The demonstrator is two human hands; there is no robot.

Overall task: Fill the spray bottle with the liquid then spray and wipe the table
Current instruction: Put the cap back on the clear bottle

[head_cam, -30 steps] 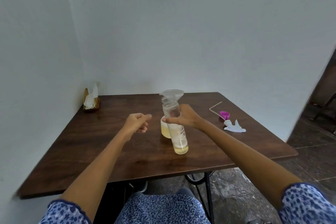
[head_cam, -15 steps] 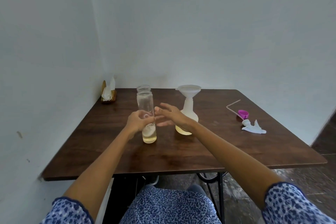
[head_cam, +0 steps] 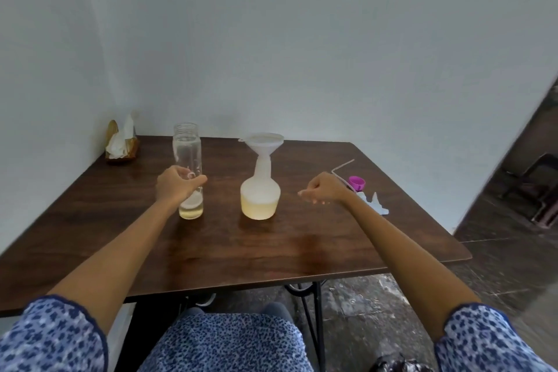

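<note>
Two bare hands out over the dark wooden surface (head_cam: 271,251). Left hand (head_cam: 176,187) curled round the lower half of a clear glass jar (head_cam: 187,160), upright, open-mouthed, a little yellowish liquid at its bottom. Just right of the jar: the spray bottle (head_cam: 260,195), white, translucent, upright, pale yellow liquid filling its lower part, a white funnel (head_cam: 263,142) seated in its neck. Further right of the bottle: right hand (head_cam: 324,189), fingers curled in, holding nothing visible, apart from the bottle. Beyond that hand: white spray head (head_cam: 374,204) with its thin tube (head_cam: 342,166), and a purple cap (head_cam: 357,183). Far left of the bottle, in the corner: tissue holder (head_cam: 122,142).
</note>
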